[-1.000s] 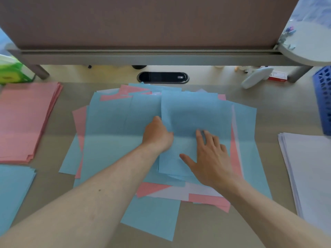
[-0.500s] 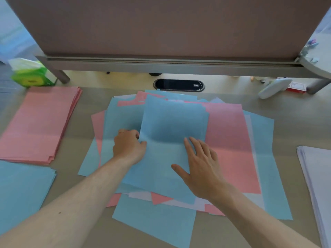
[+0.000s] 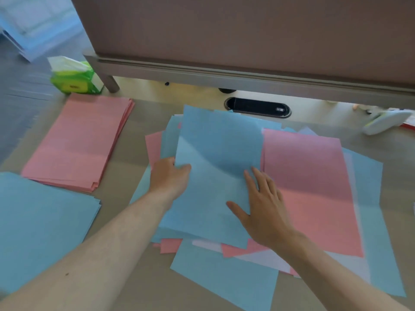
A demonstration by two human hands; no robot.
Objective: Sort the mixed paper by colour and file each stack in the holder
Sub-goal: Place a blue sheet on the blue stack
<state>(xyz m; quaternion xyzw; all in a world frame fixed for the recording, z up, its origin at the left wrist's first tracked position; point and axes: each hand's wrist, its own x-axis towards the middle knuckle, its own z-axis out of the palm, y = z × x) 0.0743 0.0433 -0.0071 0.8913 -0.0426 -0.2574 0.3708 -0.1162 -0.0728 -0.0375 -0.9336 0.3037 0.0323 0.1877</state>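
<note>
A loose mixed pile of blue, pink and white sheets (image 3: 314, 176) covers the middle of the desk. On top of it lies a blue sheet (image 3: 215, 158), its far end curling up. My left hand (image 3: 168, 178) pinches that sheet's left edge. My right hand (image 3: 262, 207) rests flat on its lower right part with the fingers spread. A sorted pink stack (image 3: 78, 142) lies at the far left, and a sorted blue stack (image 3: 38, 223) sits in front of it. The holder is out of view.
A green tissue pack (image 3: 74, 79) stands at the back left beside a partition leg. A brown partition (image 3: 247, 30) closes off the far side, with a black cable grommet (image 3: 258, 107) below it. A white object (image 3: 386, 122) lies at the back right.
The blue sheet has slid left across the pile with both hands, uncovering a pink sheet on the right. The view has swung left, so the white stack at the right is gone.
</note>
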